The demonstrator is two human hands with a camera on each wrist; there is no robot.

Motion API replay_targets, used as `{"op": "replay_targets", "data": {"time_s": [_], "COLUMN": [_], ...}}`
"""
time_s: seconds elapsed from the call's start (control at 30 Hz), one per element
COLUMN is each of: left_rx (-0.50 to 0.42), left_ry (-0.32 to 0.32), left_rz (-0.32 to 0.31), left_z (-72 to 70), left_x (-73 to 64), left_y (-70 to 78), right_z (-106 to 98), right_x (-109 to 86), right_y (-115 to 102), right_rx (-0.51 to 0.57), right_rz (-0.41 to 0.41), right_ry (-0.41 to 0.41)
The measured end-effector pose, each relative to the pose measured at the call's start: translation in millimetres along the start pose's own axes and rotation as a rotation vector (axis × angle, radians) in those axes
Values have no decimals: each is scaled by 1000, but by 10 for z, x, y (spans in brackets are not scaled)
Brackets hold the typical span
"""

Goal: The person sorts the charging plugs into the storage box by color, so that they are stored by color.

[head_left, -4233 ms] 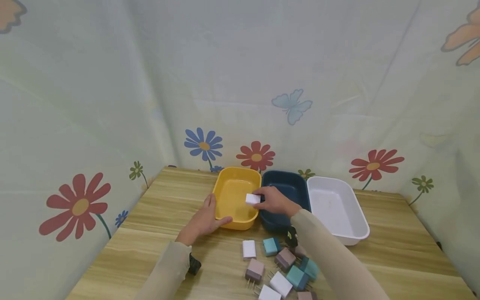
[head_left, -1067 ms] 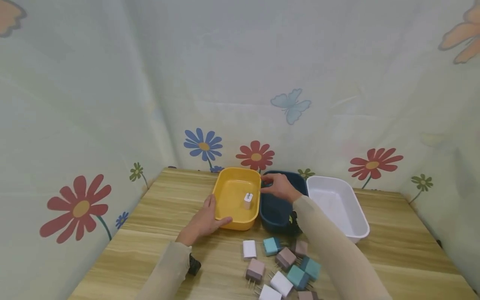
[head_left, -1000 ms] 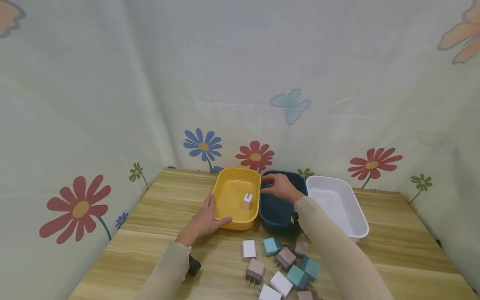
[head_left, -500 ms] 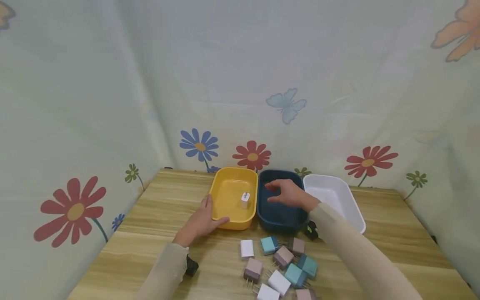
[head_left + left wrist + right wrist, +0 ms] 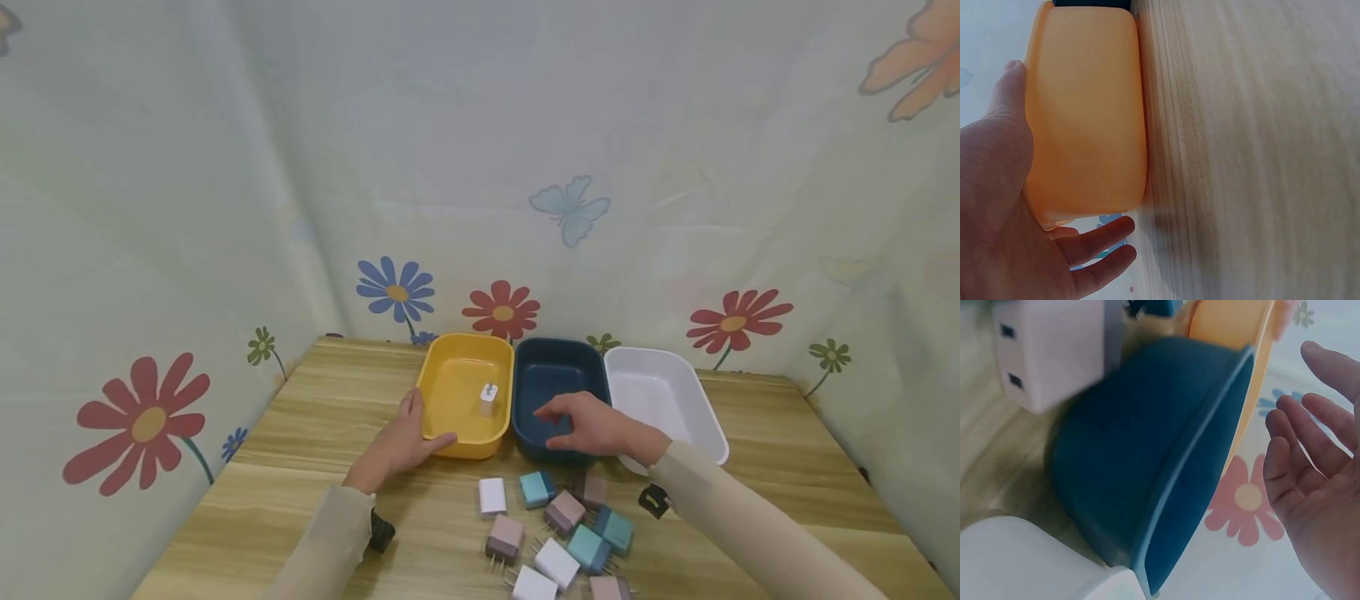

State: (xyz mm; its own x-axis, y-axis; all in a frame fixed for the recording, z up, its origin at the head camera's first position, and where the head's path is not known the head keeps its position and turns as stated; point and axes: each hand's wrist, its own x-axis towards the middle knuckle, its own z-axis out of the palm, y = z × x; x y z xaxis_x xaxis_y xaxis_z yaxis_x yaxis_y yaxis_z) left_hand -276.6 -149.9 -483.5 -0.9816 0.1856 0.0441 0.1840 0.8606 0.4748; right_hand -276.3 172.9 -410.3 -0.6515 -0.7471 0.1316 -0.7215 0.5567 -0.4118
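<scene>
Left hand (image 5: 399, 439) rests spread against the yellow bin (image 5: 454, 392), charger (image 5: 488, 401) inside; right hand (image 5: 596, 427) hovers, spread, above the blue bin (image 5: 555, 372).

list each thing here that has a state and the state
White charger: standing prongs up in the yellow bin
Yellow bin: upright, one charger inside
Navy bin: upright, partly hidden by the right grip
White bin: upright, nothing visible inside
Pink chargers: loose, unplugged
Teal chargers: loose, unplugged
Other white chargers: loose, unplugged
Left grip: touching the yellow bin's near left corner
Right grip: holding nothing
</scene>
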Motion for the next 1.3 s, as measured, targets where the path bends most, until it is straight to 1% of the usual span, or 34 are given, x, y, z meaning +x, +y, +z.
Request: {"op": "replay_targets", "data": {"time_s": [0.07, 0.2, 0.37, 0.5, 0.63, 0.83, 0.9, 1.13, 1.3], "left_rx": [-9, -24, -30, -34, -31, -25, -24, -11, -4], "left_ry": [-6, 0, 6, 4, 7, 4, 10, 8, -8], "left_rz": [-15, -27, -23, -27, -21, -24, -14, 7, -6], "left_z": [-11, -27, -16, -16, -28, -36, -37, -22, 2], "left_x": [-11, -27, -13, -8, -10, 7, 15, 31, 22], "left_y": [4, -4, -29, -34, -32, -32, -32, -12, 0], "right_z": [30, 82, 144, 233, 328, 434, 468, 569, 640], "right_x": [-61, -180, -324, -411, -482, -564, -579, -645, -675], "right_y": [-41, -132, -243, -267, -276, -323, -337, -339, -308], "right_rx": [-4, -11, -7, 2, -4, -45, -60, -103, -115], "right_rz": [-32, -61, -111, -155, -213, -264, -277, -267, -317], "right_ry": [-18, -53, -80, -106, -105, -111, -109, -136, -134]}}
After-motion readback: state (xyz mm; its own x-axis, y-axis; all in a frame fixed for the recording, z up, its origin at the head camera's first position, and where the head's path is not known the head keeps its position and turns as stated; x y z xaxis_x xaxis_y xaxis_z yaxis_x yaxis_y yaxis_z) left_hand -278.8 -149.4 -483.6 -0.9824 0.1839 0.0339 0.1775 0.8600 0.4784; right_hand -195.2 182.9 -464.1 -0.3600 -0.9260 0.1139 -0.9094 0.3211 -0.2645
